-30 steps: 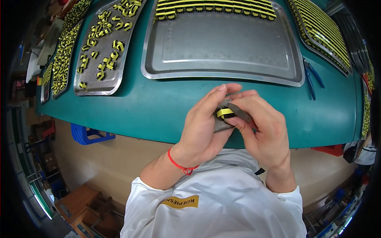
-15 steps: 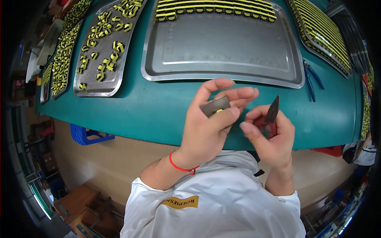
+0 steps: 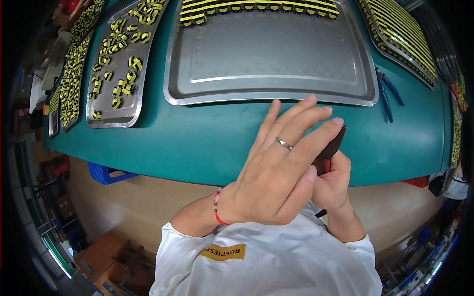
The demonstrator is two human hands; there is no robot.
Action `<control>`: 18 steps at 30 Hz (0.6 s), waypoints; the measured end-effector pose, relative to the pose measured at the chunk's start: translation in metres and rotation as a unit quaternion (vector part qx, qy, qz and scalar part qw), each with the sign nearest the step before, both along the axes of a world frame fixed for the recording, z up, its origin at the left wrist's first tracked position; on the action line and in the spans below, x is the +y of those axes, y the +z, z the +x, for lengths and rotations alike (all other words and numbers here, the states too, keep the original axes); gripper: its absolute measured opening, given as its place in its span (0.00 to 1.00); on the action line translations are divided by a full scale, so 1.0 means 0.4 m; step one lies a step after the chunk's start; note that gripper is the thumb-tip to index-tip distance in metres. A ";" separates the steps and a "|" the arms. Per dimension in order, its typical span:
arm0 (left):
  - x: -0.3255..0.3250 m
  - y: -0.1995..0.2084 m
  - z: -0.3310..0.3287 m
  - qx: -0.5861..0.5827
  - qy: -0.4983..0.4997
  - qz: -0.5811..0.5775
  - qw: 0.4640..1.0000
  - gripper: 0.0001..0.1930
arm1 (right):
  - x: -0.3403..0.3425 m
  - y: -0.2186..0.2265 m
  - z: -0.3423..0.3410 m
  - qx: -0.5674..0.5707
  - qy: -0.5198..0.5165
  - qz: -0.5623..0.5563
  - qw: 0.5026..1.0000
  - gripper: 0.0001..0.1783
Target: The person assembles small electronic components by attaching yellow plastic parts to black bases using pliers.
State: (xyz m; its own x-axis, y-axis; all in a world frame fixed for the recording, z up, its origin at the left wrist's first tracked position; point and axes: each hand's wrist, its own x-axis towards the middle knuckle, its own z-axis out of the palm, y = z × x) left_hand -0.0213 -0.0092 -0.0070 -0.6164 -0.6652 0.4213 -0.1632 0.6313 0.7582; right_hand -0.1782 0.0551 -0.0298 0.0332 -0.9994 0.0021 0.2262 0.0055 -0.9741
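My left hand (image 3: 269, 172) is turned back up, with its fingers stretched forward and a ring on one of them. Its thumb tip meets my right hand (image 3: 332, 185). The right hand is closed around red-handled pliers (image 3: 334, 145), whose dark jaws point up and away past my left index finger. Much of the pliers and the right fingers are hidden behind the left hand. No grey piece shows now; the left palm is out of sight. Ahead lies a large metal tray (image 3: 276, 91) with rows of yellow-and-black parts (image 3: 256, 6) along its far side.
At the left, a narrower metal tray (image 3: 118, 106) carries loose yellow-and-black parts, with a fuller tray (image 3: 74, 84) beyond. Blue-handled pliers (image 3: 390, 93) lie right of the large tray. A filled tray (image 3: 400, 44) stands far right. A blue stool (image 3: 106, 172) shows below the green table edge (image 3: 148, 165).
My left hand has rolled from palm-side to back up and shifted right, over the right hand. The grey piece it held has gone from sight. The pliers have tilted slightly.
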 end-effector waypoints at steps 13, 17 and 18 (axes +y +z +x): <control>-0.018 -0.010 -0.016 0.142 0.002 0.065 0.988 0.33 | -0.019 -0.002 -0.015 -0.008 0.004 0.007 1.000 0.15; 0.020 -0.019 -0.014 0.125 0.000 0.177 0.976 0.26 | -0.009 -0.006 0.003 0.024 -0.009 0.047 0.999 0.12; 0.024 -0.017 -0.009 0.117 0.024 0.193 0.974 0.25 | -0.011 -0.006 0.004 0.041 0.000 0.059 0.997 0.12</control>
